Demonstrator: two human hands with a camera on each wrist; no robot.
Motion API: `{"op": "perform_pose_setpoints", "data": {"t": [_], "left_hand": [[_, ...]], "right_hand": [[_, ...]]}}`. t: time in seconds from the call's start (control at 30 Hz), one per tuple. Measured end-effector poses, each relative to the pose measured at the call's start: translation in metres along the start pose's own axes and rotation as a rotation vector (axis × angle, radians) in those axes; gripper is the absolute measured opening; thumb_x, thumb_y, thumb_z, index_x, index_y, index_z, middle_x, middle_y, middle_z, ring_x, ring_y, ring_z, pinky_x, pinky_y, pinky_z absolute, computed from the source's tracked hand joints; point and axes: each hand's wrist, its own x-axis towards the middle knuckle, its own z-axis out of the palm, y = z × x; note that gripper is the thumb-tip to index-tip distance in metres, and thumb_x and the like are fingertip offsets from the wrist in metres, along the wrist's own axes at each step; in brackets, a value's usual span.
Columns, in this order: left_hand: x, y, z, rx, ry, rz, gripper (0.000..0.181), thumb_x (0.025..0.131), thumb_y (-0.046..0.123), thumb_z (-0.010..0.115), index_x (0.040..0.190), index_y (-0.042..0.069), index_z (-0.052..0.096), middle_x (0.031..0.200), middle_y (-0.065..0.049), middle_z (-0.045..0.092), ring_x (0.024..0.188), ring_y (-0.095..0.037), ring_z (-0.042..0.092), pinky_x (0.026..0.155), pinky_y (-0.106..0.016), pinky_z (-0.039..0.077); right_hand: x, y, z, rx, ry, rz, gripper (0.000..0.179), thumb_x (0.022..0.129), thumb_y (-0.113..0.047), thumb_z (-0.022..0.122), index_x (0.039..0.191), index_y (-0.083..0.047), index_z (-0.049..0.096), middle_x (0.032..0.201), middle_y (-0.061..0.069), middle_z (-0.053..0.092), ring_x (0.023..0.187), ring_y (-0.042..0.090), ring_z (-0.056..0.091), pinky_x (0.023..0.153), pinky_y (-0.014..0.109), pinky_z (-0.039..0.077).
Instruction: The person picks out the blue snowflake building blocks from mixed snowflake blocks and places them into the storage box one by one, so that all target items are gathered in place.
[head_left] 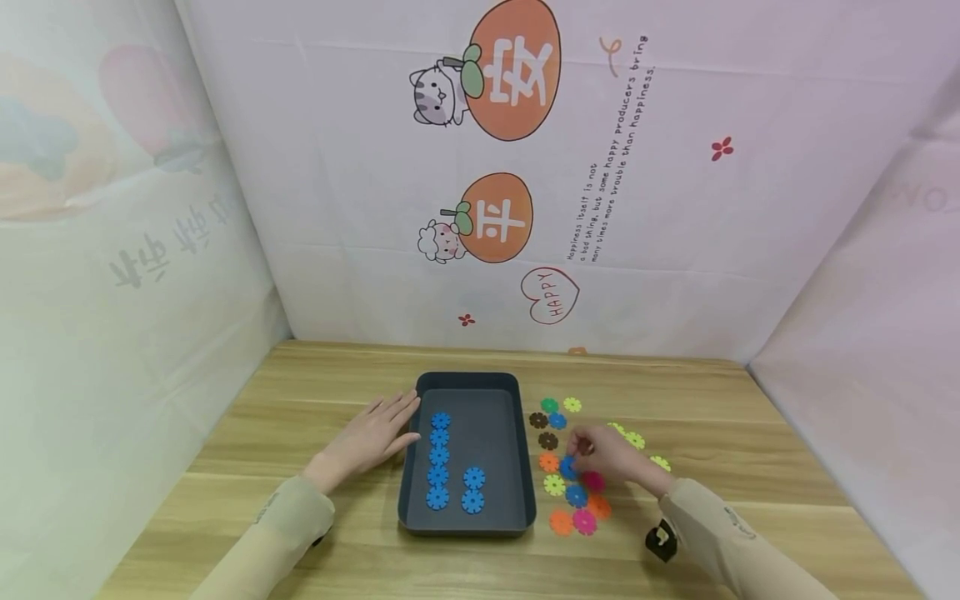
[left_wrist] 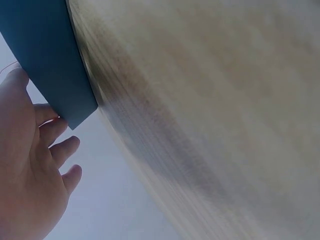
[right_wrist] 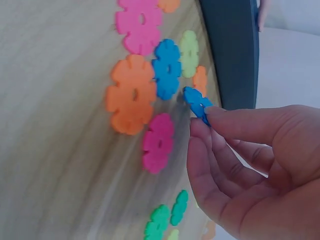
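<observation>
A dark grey tray (head_left: 495, 521) lies on the wooden table. Inside it, blue notched discs (head_left: 438, 456) form a column of several at the left, and two more blue discs (head_left: 473, 490) sit to their right. My left hand (head_left: 371, 440) rests on the tray's left rim with its fingers extended; the left wrist view shows its fingertips touching the tray's side (left_wrist: 47, 55). To the right of the tray, my right hand (head_left: 611, 452) pinches a blue notched disc (right_wrist: 196, 101) between thumb and fingers. That disc is tilted up from the table.
Around the right hand lie loose notched discs: pink (head_left: 584, 522), orange (head_left: 561, 523), yellow-green (head_left: 554, 485), brown (head_left: 548, 441), green (head_left: 550, 405) and other blue ones (head_left: 577, 496). White printed cloth (head_left: 360, 208) stands behind the table and at both sides.
</observation>
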Motion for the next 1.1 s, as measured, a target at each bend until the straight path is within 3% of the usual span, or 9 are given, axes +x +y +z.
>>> {"op": "perform_pose_setpoints", "data": {"t": [0.23, 0.53, 0.73, 0.9, 1.1], "left_hand": [[0.0, 0.0, 0.0, 0.006, 0.003, 0.004, 0.064, 0.104, 0.044, 0.045, 0.154, 0.003, 0.034, 0.161, -0.016, 0.032, 0.148, -0.037, 0.034, 0.122, -0.056, 0.028], [0.0, -0.001, 0.001, 0.007, 0.01, 0.004, 0.064, 0.105, 0.044, 0.044, 0.154, 0.003, 0.034, 0.161, -0.016, 0.033, 0.148, -0.037, 0.035, 0.121, -0.056, 0.029], [0.0, -0.001, 0.001, 0.006, 0.005, 0.004, 0.065, 0.104, 0.044, 0.044, 0.154, 0.004, 0.034, 0.161, -0.016, 0.032, 0.148, -0.037, 0.034, 0.121, -0.057, 0.028], [0.0, 0.0, 0.0, 0.005, 0.0, 0.002, 0.064, 0.104, 0.044, 0.045, 0.154, 0.004, 0.034, 0.161, -0.016, 0.032, 0.148, -0.037, 0.034, 0.122, -0.057, 0.028], [0.0, -0.001, 0.001, 0.008, -0.001, -0.001, 0.065, 0.104, 0.044, 0.045, 0.154, 0.004, 0.034, 0.162, -0.015, 0.032, 0.149, -0.037, 0.034, 0.122, -0.056, 0.027]], "right_hand": [[0.004, -0.007, -0.007, -0.001, 0.027, 0.007, 0.01, 0.081, 0.002, 0.063, 0.09, -0.004, 0.064, 0.088, 0.004, 0.067, 0.081, 0.014, 0.059, 0.065, 0.022, 0.05], [0.02, -0.036, -0.016, -0.022, 0.019, -0.063, 0.006, 0.088, -0.001, 0.065, 0.093, -0.004, 0.065, 0.087, 0.006, 0.069, 0.077, 0.013, 0.06, 0.062, 0.022, 0.049], [0.037, -0.051, -0.006, 0.033, -0.01, -0.082, 0.004, 0.089, -0.003, 0.066, 0.093, -0.003, 0.065, 0.085, 0.007, 0.069, 0.068, 0.016, 0.061, 0.06, 0.028, 0.053], [0.053, -0.064, 0.007, 0.061, -0.056, -0.106, 0.003, 0.09, -0.001, 0.065, 0.093, -0.002, 0.065, 0.085, 0.008, 0.069, 0.065, 0.015, 0.058, 0.055, 0.026, 0.051], [0.067, -0.075, 0.022, 0.068, -0.09, -0.115, 0.005, 0.089, 0.001, 0.068, 0.093, 0.001, 0.066, 0.083, 0.011, 0.069, 0.07, 0.017, 0.066, 0.064, 0.025, 0.058]]}}
